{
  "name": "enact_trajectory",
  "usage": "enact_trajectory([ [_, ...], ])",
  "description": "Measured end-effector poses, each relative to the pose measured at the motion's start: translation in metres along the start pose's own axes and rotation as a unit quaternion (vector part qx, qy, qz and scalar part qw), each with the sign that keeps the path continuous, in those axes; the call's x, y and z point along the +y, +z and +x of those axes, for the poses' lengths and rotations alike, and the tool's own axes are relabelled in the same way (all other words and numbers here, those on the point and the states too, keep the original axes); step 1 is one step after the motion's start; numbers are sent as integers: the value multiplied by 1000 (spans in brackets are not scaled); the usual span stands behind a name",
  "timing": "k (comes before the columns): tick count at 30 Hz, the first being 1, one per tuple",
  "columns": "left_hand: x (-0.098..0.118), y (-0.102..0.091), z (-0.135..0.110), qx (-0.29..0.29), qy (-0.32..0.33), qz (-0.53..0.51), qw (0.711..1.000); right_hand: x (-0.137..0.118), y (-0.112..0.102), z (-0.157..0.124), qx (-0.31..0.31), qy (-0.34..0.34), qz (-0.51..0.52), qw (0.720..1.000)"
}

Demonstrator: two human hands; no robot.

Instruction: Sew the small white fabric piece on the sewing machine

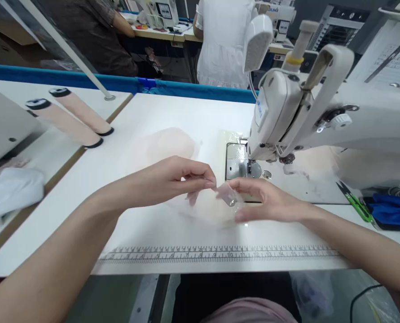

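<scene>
Over the white table, in front of the sewing machine's needle area, a small piece of sheer pale fabric (pixel 213 211) hangs between my hands, partly blurred. My left hand (pixel 189 179) pinches its upper edge between thumb and index finger. At the fabric's right side, my right hand (pixel 267 199) has its thumb and index finger apart. Some of the sheer fabric lies over its other fingertips, which show only faintly through it. The presser foot (pixel 249 168) of the sewing machine (pixel 280 112) stands just behind my right hand.
Another pale sheer piece (pixel 173 141) lies behind my left hand. Two peach rolls (pixel 65 121) rest at left, with white cloth (pixel 14 190) nearer. Green thread snips (pixel 356 202) and a blue cloth (pixel 393 211) are at right. A ruler strip (pixel 220 254) runs along the front edge. Two people sit beyond.
</scene>
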State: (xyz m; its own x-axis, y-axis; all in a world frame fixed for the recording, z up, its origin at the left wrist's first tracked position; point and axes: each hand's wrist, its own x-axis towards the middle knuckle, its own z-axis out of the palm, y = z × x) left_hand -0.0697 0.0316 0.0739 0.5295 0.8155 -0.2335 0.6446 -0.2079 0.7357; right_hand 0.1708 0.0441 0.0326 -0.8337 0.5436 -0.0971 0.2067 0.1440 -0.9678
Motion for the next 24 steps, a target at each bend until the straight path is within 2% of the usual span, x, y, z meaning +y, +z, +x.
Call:
enact_trajectory([
  [2, -4, -5, -8, 9, -16, -28, 999, -7, 4, 18, -16, 26, 119, 992],
  [4, -12, -9, -18, 38, -39, -54, 997, -11, 9, 37, 12, 24, 177, 984],
  [6, -26, -15, -32, 57, -58, -75, 994, -15, 15, 54, 57, -3, 192, 980],
  [9, -54, -24, -55, 46, -88, -108, 989, -21, 20, 73, 112, -35, 178, 977],
  [10, -64, -28, -61, 64, -92, -130, 985, -23, 21, 78, 121, -36, 171, 977],
  [12, -82, -41, -65, 150, -78, -165, 972, -23, 21, 90, 132, -33, 160, 978],
  [14, -95, -59, -57, 214, -64, -171, 960, -21, 19, 106, 159, -36, 149, 975],
  [17, -108, -88, -29, 295, -69, -127, 945, -9, 14, 136, 255, -43, 63, 964],
  [19, -118, -100, -7, 300, -83, -95, 946, 3, 9, 157, 289, -23, -37, 956],
  [21, -129, -102, 12, 300, -105, -52, 947, 14, 3, 174, 296, -3, -87, 951],
  [24, -143, -89, 28, 333, -133, 37, 933, 25, -3, 185, 293, 25, -184, 938],
])
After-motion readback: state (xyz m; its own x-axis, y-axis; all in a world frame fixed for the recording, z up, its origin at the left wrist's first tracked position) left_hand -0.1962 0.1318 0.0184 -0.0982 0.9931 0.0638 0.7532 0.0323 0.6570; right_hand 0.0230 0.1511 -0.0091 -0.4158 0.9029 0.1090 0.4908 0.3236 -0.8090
